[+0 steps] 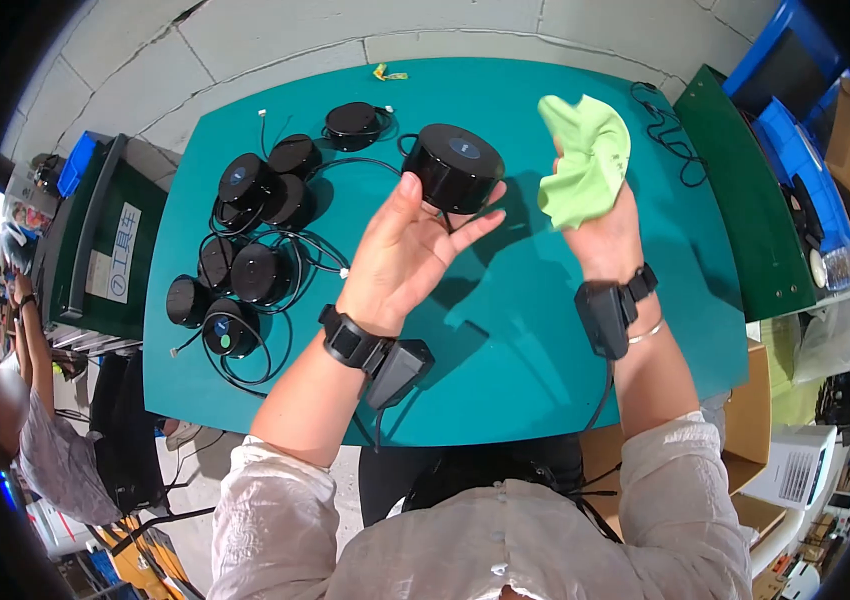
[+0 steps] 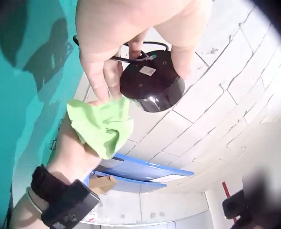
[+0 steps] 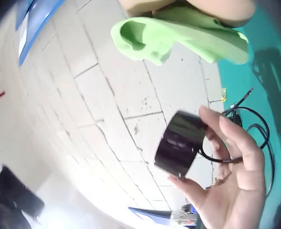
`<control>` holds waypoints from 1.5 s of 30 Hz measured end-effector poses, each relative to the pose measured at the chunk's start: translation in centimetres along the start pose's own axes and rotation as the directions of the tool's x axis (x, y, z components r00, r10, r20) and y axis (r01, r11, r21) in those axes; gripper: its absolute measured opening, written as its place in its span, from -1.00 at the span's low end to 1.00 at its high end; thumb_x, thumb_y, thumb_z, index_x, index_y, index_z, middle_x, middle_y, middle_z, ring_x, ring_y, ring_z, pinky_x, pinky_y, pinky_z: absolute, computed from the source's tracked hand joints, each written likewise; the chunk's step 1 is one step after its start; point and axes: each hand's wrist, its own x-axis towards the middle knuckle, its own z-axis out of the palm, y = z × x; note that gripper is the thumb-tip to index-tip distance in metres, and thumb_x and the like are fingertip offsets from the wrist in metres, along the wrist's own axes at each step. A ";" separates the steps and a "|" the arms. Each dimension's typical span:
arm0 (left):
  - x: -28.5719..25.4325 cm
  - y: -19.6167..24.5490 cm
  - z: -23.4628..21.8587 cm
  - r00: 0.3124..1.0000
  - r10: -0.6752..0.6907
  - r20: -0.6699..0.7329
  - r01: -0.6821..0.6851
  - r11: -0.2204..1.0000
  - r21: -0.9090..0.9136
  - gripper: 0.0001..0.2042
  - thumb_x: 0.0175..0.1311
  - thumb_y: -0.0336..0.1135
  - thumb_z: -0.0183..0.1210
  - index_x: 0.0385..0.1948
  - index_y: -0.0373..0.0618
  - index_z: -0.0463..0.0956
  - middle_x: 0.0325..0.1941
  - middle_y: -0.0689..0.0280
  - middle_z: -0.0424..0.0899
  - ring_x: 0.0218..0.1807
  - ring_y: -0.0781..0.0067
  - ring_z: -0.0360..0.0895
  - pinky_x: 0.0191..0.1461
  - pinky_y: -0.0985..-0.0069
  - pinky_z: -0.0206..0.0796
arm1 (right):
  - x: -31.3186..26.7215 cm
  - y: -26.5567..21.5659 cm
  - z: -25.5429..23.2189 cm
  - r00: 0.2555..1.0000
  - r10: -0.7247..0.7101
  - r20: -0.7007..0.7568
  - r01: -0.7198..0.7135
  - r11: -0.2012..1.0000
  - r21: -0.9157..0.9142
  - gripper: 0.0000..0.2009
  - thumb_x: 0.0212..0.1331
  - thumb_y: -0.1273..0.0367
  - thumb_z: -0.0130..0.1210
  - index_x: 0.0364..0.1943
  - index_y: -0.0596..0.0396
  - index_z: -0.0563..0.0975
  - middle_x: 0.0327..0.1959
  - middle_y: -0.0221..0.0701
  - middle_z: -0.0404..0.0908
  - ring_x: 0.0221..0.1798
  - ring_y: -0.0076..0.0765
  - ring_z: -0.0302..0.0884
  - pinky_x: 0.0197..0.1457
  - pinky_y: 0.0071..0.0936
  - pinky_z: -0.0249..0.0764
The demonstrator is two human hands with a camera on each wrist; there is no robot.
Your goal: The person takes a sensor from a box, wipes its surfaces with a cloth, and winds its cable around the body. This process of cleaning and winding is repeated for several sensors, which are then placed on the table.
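Note:
My left hand holds a black, puck-shaped device above the table, thumb at one side and fingers at the other. A blue round mark shows on its top in the head view. Its underside carries a small white label, and a black cable trails from it. To the right, my right hand grips a light green cloth, which is bunched over the fingers and hides most of them. Cloth and device are apart.
Several similar black devices with cables lie on the left of the green table. A thin black cable lies at the back right. Dark green cabinets flank the table, with a block wall behind. Another person is at the left.

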 end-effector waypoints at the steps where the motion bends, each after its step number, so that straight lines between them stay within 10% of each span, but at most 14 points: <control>1: 0.1 -0.1 -0.1 0.999 -0.034 0.016 0.035 0.997 -0.067 -0.33 0.23 0.11 0.17 0.27 -0.11 0.25 0.33 0.16 0.34 0.30 0.17 0.35 0.36 0.09 0.20 | -0.7 0.3 1.4 1.000 -0.022 -0.018 0.019 0.991 -0.131 -0.72 0.36 0.30 -0.07 0.04 0.13 0.48 -0.16 -0.38 0.56 -0.19 -0.47 0.49 -0.11 -0.43 0.49; 4: -0.1 -0.2 0.1 0.999 -0.037 0.034 0.040 0.994 -0.102 -0.50 0.31 -0.15 0.16 0.21 -0.15 0.26 0.18 0.22 0.46 0.23 0.24 0.42 0.32 0.07 0.27 | -3.2 2.3 3.6 0.876 -0.253 0.411 0.470 0.637 -0.610 -0.71 0.32 0.30 0.02 0.03 0.09 0.57 0.02 -0.34 0.56 0.01 -0.34 0.46 0.13 -0.36 0.39; 6: -0.6 -0.3 0.1 1.000 -0.010 -0.010 0.010 1.000 0.006 -0.47 0.27 -0.23 0.21 0.24 -0.12 0.25 0.18 0.27 0.46 0.22 0.29 0.43 0.27 0.16 0.32 | -4.1 1.9 4.5 0.619 -0.179 0.765 0.785 0.109 -0.609 -0.70 0.29 0.28 0.04 0.03 0.06 0.59 0.11 -0.26 0.52 0.11 -0.18 0.41 0.28 -0.27 0.26; 12: -0.3 0.3 0.7 0.993 0.102 -0.056 -0.091 0.981 0.170 -0.33 0.04 -0.59 0.31 0.25 -0.14 0.23 0.25 0.28 0.37 0.25 0.34 0.38 0.22 0.33 0.37 | -4.6 3.0 4.7 0.650 -0.094 0.754 0.757 0.168 -0.631 -0.46 0.39 0.13 -0.14 0.38 0.06 0.19 0.42 -0.13 0.16 0.51 0.10 -0.09 0.51 -0.15 -0.14; 14: -0.2 0.2 0.8 0.987 0.163 0.010 -0.155 0.909 0.386 -0.24 -0.10 -0.73 0.31 0.26 -0.12 0.23 0.29 0.28 0.32 0.28 0.35 0.35 0.24 0.35 0.36 | -5.0 3.6 4.7 0.788 -0.125 0.603 0.592 0.425 -0.685 -0.39 0.43 0.05 -0.26 0.42 0.10 0.04 0.47 -0.12 0.02 0.53 0.08 -0.14 0.52 -0.18 -0.16; 19: -0.1 -0.3 1.1 0.984 0.170 0.062 -0.173 0.783 0.598 -0.17 -0.17 -0.70 0.35 0.28 -0.13 0.21 0.31 0.30 0.30 0.30 0.34 0.32 0.26 0.35 0.36 | -4.7 4.1 4.3 0.957 0.011 0.290 0.141 0.857 -0.497 -0.41 0.45 0.01 -0.28 0.35 0.17 0.17 0.21 -0.26 0.38 0.19 -0.36 0.40 0.24 -0.45 0.35; 22: 0.0 -0.1 1.0 0.955 0.163 0.249 -0.297 0.550 0.780 -0.18 -0.17 -0.71 0.35 0.28 -0.07 0.22 0.36 0.32 0.24 0.35 0.32 0.27 0.30 0.30 0.32 | -4.4 2.9 3.8 0.962 0.246 0.117 -0.185 0.905 -0.383 -0.52 0.46 0.05 -0.28 0.15 0.15 0.38 -0.05 -0.37 0.55 -0.09 -0.47 0.55 -0.04 -0.52 0.52; 26: 0.1 -0.6 0.3 0.965 0.153 0.212 -0.256 0.718 0.647 -0.21 -0.13 -0.68 0.37 0.26 -0.03 0.25 0.33 0.31 0.24 0.39 0.30 0.22 0.38 0.32 0.26 | -4.2 3.2 3.7 0.968 0.249 0.017 -0.226 0.904 -0.363 -0.64 0.47 0.16 -0.26 0.00 0.10 0.47 -0.23 -0.44 0.57 -0.26 -0.54 0.56 -0.18 -0.53 0.53; 28: 0.1 -0.7 0.4 0.973 0.190 0.128 -0.228 0.839 0.494 -0.22 -0.07 -0.61 0.36 0.29 -0.05 0.20 0.34 0.25 0.26 0.38 0.26 0.25 0.38 0.27 0.24 | -3.1 4.4 2.6 0.978 0.207 0.011 -0.193 0.933 -0.305 -0.68 0.45 0.21 -0.22 -0.05 0.13 0.49 -0.24 -0.45 0.57 -0.23 -0.53 0.55 -0.14 -0.53 0.48; 30: -0.2 -0.1 1.3 0.985 0.164 0.054 -0.171 0.967 0.187 -0.31 0.16 -0.29 0.29 0.32 -0.11 0.13 0.34 0.12 0.27 0.38 0.06 0.24 0.41 0.10 0.18 | -2.3 4.4 1.4 0.990 0.076 0.122 0.030 0.720 -0.693 -0.69 0.42 0.24 -0.17 -0.11 0.16 0.53 -0.23 -0.44 0.58 -0.20 -0.51 0.52 -0.12 -0.54 0.43; 34: 0.2 0.3 0.9 0.998 0.066 -0.014 -0.068 0.992 -0.110 -0.22 0.22 0.10 0.14 0.30 -0.29 0.06 0.30 -0.05 0.27 0.38 -0.10 0.18 0.44 -0.01 0.12 | -1.2 2.2 1.2 0.990 0.078 -0.114 -0.101 0.971 -0.215 -0.67 0.41 0.22 -0.11 0.03 0.18 0.46 -0.11 -0.37 0.58 -0.12 -0.44 0.52 -0.08 -0.48 0.43; 38: 0.4 -0.3 0.3 0.994 -0.050 -0.099 0.012 0.936 -0.352 -0.26 0.22 0.18 0.09 0.21 -0.30 0.17 0.15 -0.06 0.37 0.31 -0.13 0.29 0.40 -0.02 0.19 | -1.2 1.2 1.6 0.994 -0.047 -0.096 0.033 0.989 -0.146 -0.67 0.44 0.27 -0.18 0.12 0.17 0.40 0.07 -0.32 0.52 0.13 -0.35 0.46 0.20 -0.40 0.36; 42: 0.4 -1.1 0.0 0.988 -0.083 -0.129 0.031 0.931 -0.365 -0.35 0.27 0.15 0.05 0.17 -0.26 0.25 0.09 0.00 0.41 0.25 -0.06 0.36 0.38 0.01 0.23 | -3.7 3.2 3.1 0.859 -0.135 0.495 0.479 0.555 -0.680 -0.54 0.40 0.25 -0.08 0.29 0.20 0.31 0.22 -0.22 0.43 0.24 -0.29 0.39 0.31 -0.45 0.24; 45: 0.0 -1.0 0.5 0.993 -0.032 -0.110 0.000 0.960 -0.279 -0.44 0.30 0.08 0.07 0.12 -0.22 0.31 0.10 0.11 0.44 0.18 0.09 0.43 0.36 0.07 0.26 | -5.0 3.7 4.3 0.702 -0.193 0.685 0.708 0.295 -0.642 -0.54 0.42 0.28 -0.11 0.33 0.18 0.25 0.26 -0.14 0.39 0.30 -0.17 0.34 0.33 -0.42 0.23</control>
